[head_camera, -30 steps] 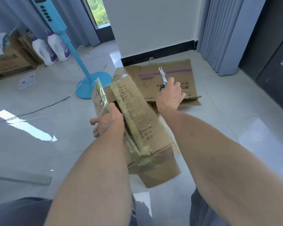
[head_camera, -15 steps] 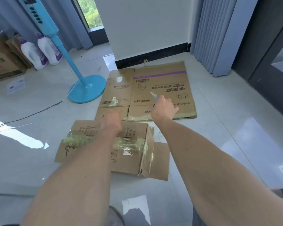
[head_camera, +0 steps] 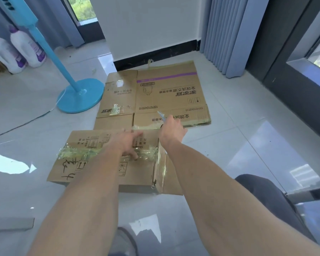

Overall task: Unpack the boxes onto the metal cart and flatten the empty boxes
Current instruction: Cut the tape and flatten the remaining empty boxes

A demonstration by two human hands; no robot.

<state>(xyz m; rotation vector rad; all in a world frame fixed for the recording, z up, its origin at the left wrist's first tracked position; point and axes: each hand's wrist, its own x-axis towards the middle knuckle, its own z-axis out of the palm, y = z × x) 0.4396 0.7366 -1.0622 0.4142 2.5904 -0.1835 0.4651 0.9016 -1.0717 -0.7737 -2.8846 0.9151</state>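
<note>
A flattened brown cardboard box (head_camera: 137, 172) with yellowed tape across it lies on the tiled floor in front of me. My left hand (head_camera: 127, 143) rests flat on its top, fingers spread over the tape. My right hand (head_camera: 171, 130) hovers at the box's far right corner and grips a pair of scissors (head_camera: 160, 114), blades pointing away from me. Behind it a larger flattened box (head_camera: 166, 95) with a purple stripe lies against the wall.
A blue fan stand (head_camera: 80, 97) rises at the left with its cord trailing across the floor. Two white detergent bottles (head_camera: 17, 50) stand at the far left. Grey curtains (head_camera: 224, 34) hang at the back right. A cardboard strip (head_camera: 11, 224) lies at the lower left.
The small box was held upright in the air a second ago. It now lies flat on the floor, my left hand pressing on it. The scissors hand dropped lower.
</note>
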